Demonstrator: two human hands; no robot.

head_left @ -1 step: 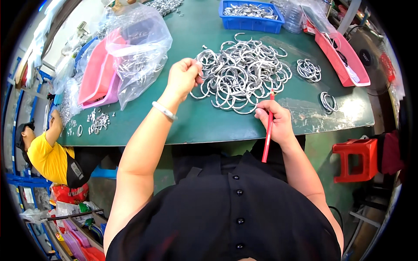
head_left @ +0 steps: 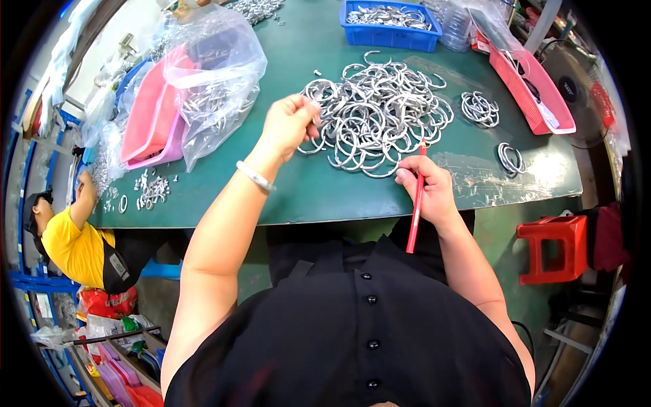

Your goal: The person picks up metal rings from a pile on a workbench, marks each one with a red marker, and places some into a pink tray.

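On the green table a heap of open silver metal rings [head_left: 390, 112] lies in front of me. At its left edge my left hand [head_left: 290, 125] is closed in a pinch, fingertips against the outer rings; what sits between them is hidden. My right hand [head_left: 427, 186] is closed round a slim red pencil-like stick [head_left: 415, 220], its narrow tip pointing up at the heap and its other end hanging past the table edge. The right thumb and forefinger are close to the heap's near rings.
Two smaller ring bundles [head_left: 480, 110] lie to the right. A blue bin [head_left: 392, 35] of metal parts stands behind, a pink basket [head_left: 532, 91] at far right. Pink trays [head_left: 152, 112] and a clear bag [head_left: 224, 88] sit left, near a person in yellow [head_left: 74, 247]. A red stool [head_left: 553, 249] stands right.
My left hand has shifted slightly right and down along the heap's left edge. My right hand and the red stick look almost unmoved.
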